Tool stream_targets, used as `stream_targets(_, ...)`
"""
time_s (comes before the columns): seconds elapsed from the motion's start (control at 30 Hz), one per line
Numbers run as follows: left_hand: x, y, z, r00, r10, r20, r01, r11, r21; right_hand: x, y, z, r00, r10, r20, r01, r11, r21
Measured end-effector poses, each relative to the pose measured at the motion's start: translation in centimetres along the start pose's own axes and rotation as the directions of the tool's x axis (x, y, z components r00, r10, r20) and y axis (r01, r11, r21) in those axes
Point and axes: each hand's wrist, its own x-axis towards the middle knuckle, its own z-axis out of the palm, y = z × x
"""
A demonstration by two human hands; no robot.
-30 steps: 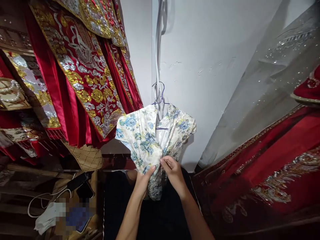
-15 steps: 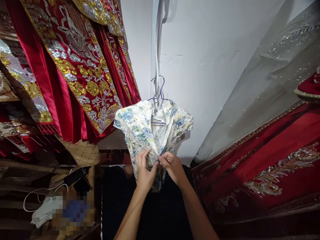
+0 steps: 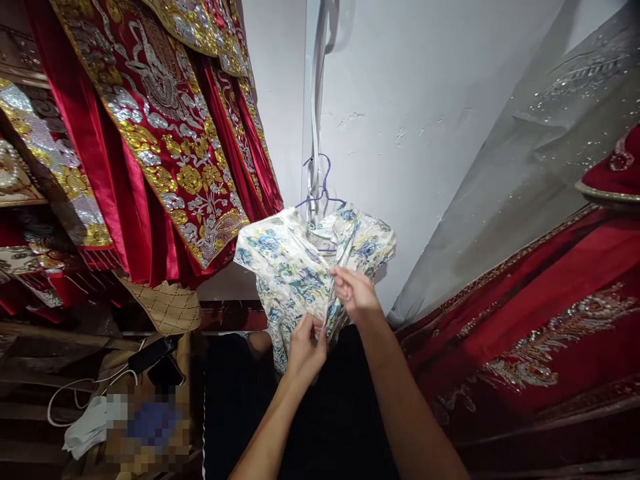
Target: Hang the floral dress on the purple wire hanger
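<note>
White wall [image 3: 400, 73], scuffed in places, rises behind a floral blouse [image 3: 290, 267] on a purple hanger [image 3: 326, 179] as seen from the head camera, the hanger's hook beside a pale strap [image 3: 315, 100] running down the wall. Short-sleeved and printed in blue and yellow-green, the blouse hangs with its front toward the person, its neckline open under the hanger's top edge, where a bit of the lower bar shows.

Both hands work at the front of the garment. The left hand [image 3: 309, 339], the lower of the two, grips the front edge between thumb and curled fingers. The right hand [image 3: 354, 290], just below the neckline, pinches the front edge higher up, its fingertips narrowed together. Most of the blouse spreads above and to the left of the hands; its lower part falls behind the left hand toward dark clothing [image 3: 330, 427] on the person's lap.

At left hangs a red embroidered garment [image 3: 165, 113] above a wooden stand [image 3: 187, 343]; a dark device [image 3: 167, 375] rests by the stand's right edge. Opposite, grey sheer fabric [image 3: 480, 180] slopes toward beaded red cloth [image 3: 565, 267].
</note>
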Motion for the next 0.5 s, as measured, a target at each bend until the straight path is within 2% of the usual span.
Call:
stream_targets(0.07, 0.0, -0.2, 0.5, 1.000, 0.011, 0.028, -0.010, 1.000, -0.011, 2.5, -2.9, 0.7, 0.997, -0.073, 0.041, 0.071, 0.997, 0.043)
stream_targets(0.17, 0.1, -0.6, 0.9, 0.998, 0.028, 0.058, -0.027, 1.000, -0.006, 4.8, -6.5, 2.1, 0.986, -0.169, 0.009, 0.167, 0.980, 0.105)
stream_targets(0.23, 0.5, -0.9, 0.9, 0.997, 0.020, 0.076, -0.019, 1.000, -0.003, 4.9, -7.7, 3.0, 0.978, -0.206, -0.016, 0.207, 0.973, 0.099)
stream_targets(0.3, 1.3, -0.7, 0.5, 0.993, 0.002, 0.121, -0.001, 1.000, -0.006, 4.2, -7.7, 3.5, 0.973, -0.230, -0.009, 0.230, 0.972, 0.056)
stream_targets(0.4, 3.7, 1.7, -1.3, 0.978, 0.053, 0.200, -0.049, 0.998, -0.025, 2.6, -6.8, 3.6, 0.967, -0.254, -0.009, 0.254, 0.967, -0.009)
stream_targets(0.47, 6.0, 4.9, -3.1, 0.971, 0.162, 0.175, -0.158, 0.987, -0.036, 1.8, -6.5, 3.4, 0.967, -0.252, -0.022, 0.252, 0.967, -0.031)
stream_targets(0.5, 7.4, 6.7, -4.1, 0.968, 0.224, 0.117, -0.222, 0.975, -0.031, 1.5, -6.5, 3.4, 0.967, -0.253, -0.018, 0.252, 0.967, -0.039)
